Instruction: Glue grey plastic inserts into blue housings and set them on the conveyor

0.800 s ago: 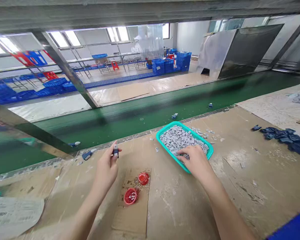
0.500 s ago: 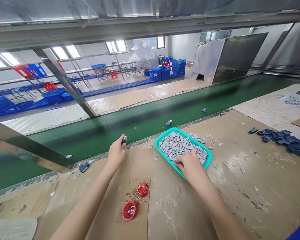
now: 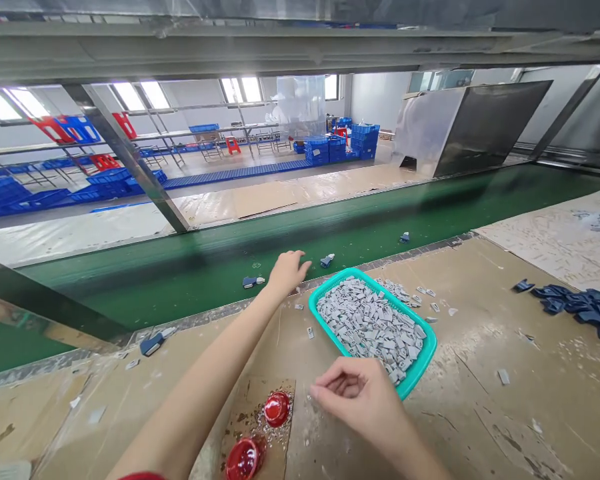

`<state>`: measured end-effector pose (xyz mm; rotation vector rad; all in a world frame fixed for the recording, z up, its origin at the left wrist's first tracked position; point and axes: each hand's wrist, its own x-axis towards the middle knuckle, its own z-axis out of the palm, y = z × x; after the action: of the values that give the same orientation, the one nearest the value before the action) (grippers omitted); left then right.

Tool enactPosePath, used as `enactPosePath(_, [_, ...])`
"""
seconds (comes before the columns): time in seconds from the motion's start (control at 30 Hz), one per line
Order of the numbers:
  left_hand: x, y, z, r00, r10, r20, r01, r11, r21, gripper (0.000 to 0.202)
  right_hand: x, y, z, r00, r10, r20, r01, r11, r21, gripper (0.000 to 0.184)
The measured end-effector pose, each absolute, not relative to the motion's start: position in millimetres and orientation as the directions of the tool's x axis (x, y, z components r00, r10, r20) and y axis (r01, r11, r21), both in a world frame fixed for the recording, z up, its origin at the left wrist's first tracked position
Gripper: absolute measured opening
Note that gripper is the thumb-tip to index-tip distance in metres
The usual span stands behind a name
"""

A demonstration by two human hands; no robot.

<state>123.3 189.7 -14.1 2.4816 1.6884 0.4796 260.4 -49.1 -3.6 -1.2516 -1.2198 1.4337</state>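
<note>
My left hand (image 3: 289, 270) reaches over the green conveyor belt (image 3: 215, 267), empty, its fingers apart. Just right of its fingertips lies a dark blue part with a pale tip (image 3: 327, 261). A similar blue part (image 3: 250, 283) rests on the belt to the left of that hand. My right hand (image 3: 365, 400) is in front of the turquoise basket (image 3: 334, 333), which is full of small grey plastic pieces (image 3: 373, 320). Its thumb and forefinger are pinched together; what they hold, if anything, is too small to make out.
Two red cups (image 3: 277, 409) stand on a stained cardboard piece (image 3: 253, 393) at the front. Dark blue parts (image 3: 575, 303) are heaped on the bench at right. One blue part (image 3: 153, 343) lies by the belt's edge at left. A metal post (image 3: 130, 160) rises beyond the belt.
My left hand has let go of a blue part, now on the belt, and moved right towards another. My right hand has left the grey pieces and come nearer to me.
</note>
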Motion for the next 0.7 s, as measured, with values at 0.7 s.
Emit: enactPosePath(0.7, [21.4, 7.8, 73.4, 0.001, 0.996, 0.089, 0.403, -0.082, 0.911, 0.031, 222.1, -60.8, -22.6, -0.250, 0.933, -0.260, -0.116, -0.295, -0.948, 0.037])
